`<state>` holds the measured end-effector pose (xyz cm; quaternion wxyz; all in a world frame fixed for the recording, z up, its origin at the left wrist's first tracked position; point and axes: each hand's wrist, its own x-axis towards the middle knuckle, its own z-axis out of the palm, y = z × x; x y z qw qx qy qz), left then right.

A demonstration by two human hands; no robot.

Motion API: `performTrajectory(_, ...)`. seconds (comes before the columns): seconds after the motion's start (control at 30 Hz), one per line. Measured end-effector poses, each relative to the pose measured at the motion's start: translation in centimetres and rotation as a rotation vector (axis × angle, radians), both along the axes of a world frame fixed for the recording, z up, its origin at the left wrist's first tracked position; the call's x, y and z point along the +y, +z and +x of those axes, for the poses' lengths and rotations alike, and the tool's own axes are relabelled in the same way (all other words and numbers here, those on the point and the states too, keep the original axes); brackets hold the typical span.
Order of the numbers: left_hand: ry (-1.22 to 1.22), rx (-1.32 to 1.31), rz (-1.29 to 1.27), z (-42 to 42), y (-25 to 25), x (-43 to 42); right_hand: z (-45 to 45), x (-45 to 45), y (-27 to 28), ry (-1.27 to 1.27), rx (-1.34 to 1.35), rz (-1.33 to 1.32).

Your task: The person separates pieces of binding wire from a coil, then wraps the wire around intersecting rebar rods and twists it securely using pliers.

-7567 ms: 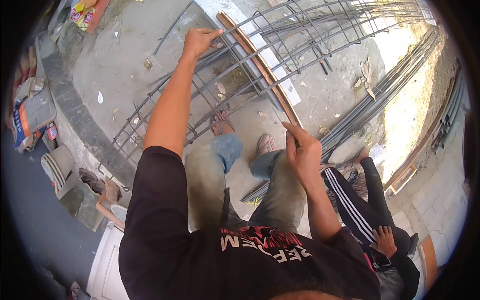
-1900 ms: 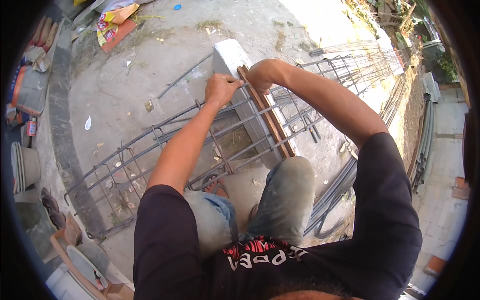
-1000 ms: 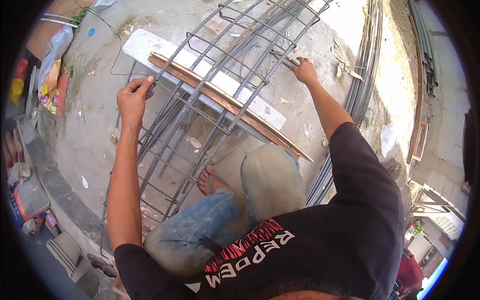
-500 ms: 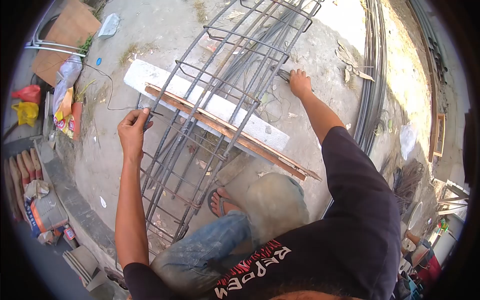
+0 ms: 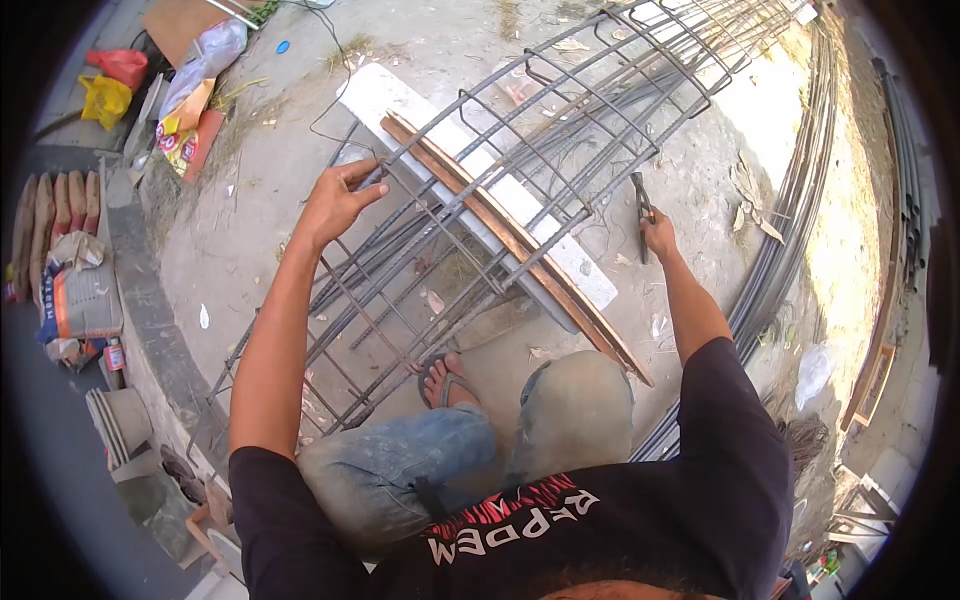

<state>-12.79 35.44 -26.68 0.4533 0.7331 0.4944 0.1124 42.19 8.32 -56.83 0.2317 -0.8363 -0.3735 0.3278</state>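
A long rebar cage point(image 5: 500, 255) of rods and square ties runs diagonally across the ground in front of me. My left hand point(image 5: 342, 203) is at its left edge, fingers curled by a bar, thumb stretched out; a small dark thing shows between them, too hidden to name. Thin wire point(image 5: 325, 132) loops close to those fingertips. On the cage's far side, my right hand point(image 5: 657, 236) grips dark pliers point(image 5: 641, 200), jaws pointing away from me and apart from the cage. A wooden strip point(image 5: 530, 255) and a white foam slab point(image 5: 390, 95) lie crosswise under the upper rods.
Long rods point(image 5: 790, 250) lie along the right side. At the left are stacked wood-handled tools point(image 5: 62, 205), a cement bag point(image 5: 85, 290) and colourful plastic bags point(image 5: 105, 100). A dry leaf point(image 5: 750, 195) and a clear plastic bag point(image 5: 815, 372) lie at the right.
My view has shifted, so the cage appears turned further right. My right hand has drawn back from the cage with the pliers, now plainly visible. The left thumb has spread outward.
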Motion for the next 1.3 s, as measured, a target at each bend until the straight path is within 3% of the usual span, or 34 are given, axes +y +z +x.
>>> performTrajectory(0.07,0.0,0.013,0.071,0.7,0.4,-0.5,-1.9,-0.6,4.3,-0.322,0.44,0.076)
performTrajectory(0.27,0.026,0.006,0.116,0.6,-0.7,0.0,-2.4,-3.6,12.6,-0.603,0.987,0.449)
performTrajectory(0.37,0.032,0.033,0.157,0.6,-1.0,-0.2,-2.9,-5.3,20.0,-0.486,0.832,0.355)
performTrajectory(0.53,0.034,0.1,0.013,1.0,0.6,-0.6,-4.3,-9.9,32.9,-0.201,0.446,-0.271)
performTrajectory(0.63,0.222,0.307,0.468,2.0,0.5,-4.0,-7.4,-13.6,41.8,-0.055,0.318,-0.477)
performTrajectory(0.77,0.756,0.144,0.348,4.1,8.6,-12.8,-8.3,-18.1,54.0,-0.16,0.642,-0.667)
performTrajectory(0.83,0.863,-0.008,0.028,4.1,13.7,-18.8,-8.3,-18.8,59.9,-0.056,0.681,-0.805)
performTrajectory(0.93,0.86,0.015,-0.117,3.9,14.9,-29.6,-9.3,-17.2,67.9,0.254,0.282,-0.945)
performTrajectory(1.03,0.881,-0.041,-0.326,3.7,20.4,-33.9,-8.6,-15.2,73.3,0.549,-0.027,-0.694)
performTrajectory(1.1,0.893,-0.056,-0.383,3.5,21.1,-32.3,-8.8,-11.8,74.9,0.686,-0.204,-0.531)
performTrajectory(1.3,0.941,-0.03,-0.238,5.0,18.5,-28.9,-8.8,2.5,75.1,1.037,-0.389,-0.663)
